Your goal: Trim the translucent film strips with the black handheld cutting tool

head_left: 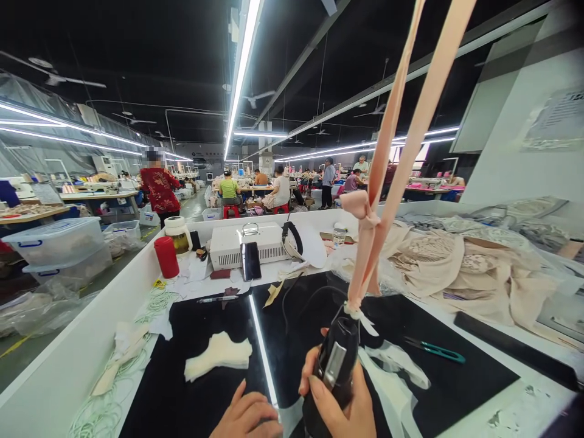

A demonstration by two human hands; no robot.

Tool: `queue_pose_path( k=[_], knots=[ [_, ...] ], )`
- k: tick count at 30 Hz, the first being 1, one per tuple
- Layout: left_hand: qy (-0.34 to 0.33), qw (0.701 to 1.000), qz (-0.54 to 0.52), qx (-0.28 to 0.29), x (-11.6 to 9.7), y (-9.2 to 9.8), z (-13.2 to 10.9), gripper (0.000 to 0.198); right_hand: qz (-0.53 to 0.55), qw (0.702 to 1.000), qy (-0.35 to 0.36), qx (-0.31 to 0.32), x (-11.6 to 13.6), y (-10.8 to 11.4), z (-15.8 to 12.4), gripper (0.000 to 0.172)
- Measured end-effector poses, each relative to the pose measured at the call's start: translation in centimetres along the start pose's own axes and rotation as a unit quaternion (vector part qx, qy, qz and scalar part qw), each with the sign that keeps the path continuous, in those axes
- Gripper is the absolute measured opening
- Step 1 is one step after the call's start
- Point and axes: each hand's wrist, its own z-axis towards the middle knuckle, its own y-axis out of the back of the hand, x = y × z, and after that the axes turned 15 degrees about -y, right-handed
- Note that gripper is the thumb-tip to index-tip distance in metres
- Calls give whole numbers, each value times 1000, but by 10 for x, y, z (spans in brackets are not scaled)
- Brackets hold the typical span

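My right hand (337, 401) is wrapped round a black hand-held power tool (338, 347) with a silver plate on its front. Knotted pink fabric straps (365, 249) run up from its top, out of view. Lower centre, my left hand (249, 417) lies with fingers loosely spread on the black mat (187, 328), holding nothing. Beyond that hand is a small stack of cream fabric pieces (219, 356). Pale sheer fabric (395, 377) lies right of the tool. Green thread snips (440, 351) rest farther right on the mat.
Beige garment pieces (460, 261) are heaped at the right. Along the back stand a white vented box (232, 246), a phone (250, 261), a red cup (166, 257) and a jar (177, 234). Green cord (104, 395) tangles by the left wall. Several people work in the background.
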Motion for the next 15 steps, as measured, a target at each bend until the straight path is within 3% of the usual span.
queue_pose_path(
  k=[4, 7, 10, 15],
  knots=[
    [44, 997, -51, 27, -24, 26, 14, 40, -15, 1000, 6, 13, 5, 7, 1, 28],
    [117, 986, -103, 61, -39, 39, 24, 44, -30, 998, 35, 40, 11, 11, 6, 44],
    [142, 976, -140, 87, -44, 42, 27, 45, -10, 998, 44, 33, 13, 9, 13, 47],
    [153, 972, -159, 83, -44, 37, 24, 46, -2, 998, 43, 36, 10, 3, 14, 47]
  ],
)
